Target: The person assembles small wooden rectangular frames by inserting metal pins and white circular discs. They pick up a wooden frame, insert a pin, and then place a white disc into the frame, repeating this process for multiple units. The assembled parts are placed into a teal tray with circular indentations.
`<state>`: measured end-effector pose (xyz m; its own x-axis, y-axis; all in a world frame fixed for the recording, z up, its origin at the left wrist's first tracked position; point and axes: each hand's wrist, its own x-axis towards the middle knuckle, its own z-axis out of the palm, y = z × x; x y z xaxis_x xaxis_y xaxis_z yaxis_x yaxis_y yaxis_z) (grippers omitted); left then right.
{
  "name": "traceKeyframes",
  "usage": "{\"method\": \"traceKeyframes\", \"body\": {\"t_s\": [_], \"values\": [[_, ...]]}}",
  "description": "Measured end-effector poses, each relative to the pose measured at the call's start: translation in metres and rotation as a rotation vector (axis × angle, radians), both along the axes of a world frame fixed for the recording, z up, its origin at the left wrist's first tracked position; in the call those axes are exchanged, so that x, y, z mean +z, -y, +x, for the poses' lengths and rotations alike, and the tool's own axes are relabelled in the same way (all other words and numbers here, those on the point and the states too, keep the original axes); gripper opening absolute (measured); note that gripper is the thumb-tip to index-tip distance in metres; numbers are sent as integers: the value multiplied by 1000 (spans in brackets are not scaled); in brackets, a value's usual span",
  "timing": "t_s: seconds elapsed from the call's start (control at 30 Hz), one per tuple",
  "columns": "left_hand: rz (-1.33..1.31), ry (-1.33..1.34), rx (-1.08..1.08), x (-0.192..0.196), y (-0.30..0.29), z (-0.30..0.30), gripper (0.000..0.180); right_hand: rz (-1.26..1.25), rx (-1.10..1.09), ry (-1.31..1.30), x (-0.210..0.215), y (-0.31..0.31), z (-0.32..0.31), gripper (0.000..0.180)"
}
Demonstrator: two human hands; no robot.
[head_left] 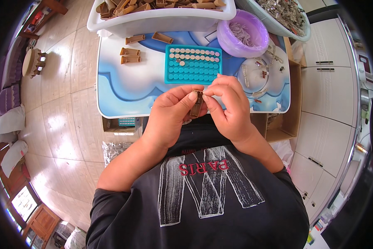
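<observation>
Over the table's near edge, my left hand (170,112) grips a small brown plastic casing (197,106), its thumb along the upper end. My right hand (228,106) pinches thumb and forefinger together at the casing's upper right edge; whatever lies between those fingertips is too small to make out. Just beyond my hands lies a teal tray (167,75) with rows of round slots. Pale round discs (194,51) fill its far rows, and a single disc (182,63) sits farther down. Several similar brown casings (131,59) rest on the table left of the tray.
A white tub (165,21) heaped with brown casings stands at the far edge. Right of it are a purple bowl (256,49) of small grey pieces and a pale basin (304,31) of metal parts. Small parts and wires lie around a clear round dish (248,83). White cabinets (325,91) line the right.
</observation>
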<state>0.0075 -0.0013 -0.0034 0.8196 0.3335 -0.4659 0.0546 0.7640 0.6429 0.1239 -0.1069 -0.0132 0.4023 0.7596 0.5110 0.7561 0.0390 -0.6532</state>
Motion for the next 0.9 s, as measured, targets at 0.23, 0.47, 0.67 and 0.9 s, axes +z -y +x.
{"method": "traceKeyframes", "body": {"t_s": [0.23, 0.47, 0.67, 0.9], "values": [[22, -42, 67, 2, -2, 2, 24, -29, 43, 126, 3, 4, -4, 14], [39, 57, 199, -7, -1, 3, 24, -30, -69, -4, 1, 5, -14, 36], [77, 85, 244, -6, 1, 5, 24, -75, -120, -198, -7, -3, -29, 44], [66, 55, 248, -7, -3, 3, 23, -17, -85, -207, -8, 2, -26, 33]]}}
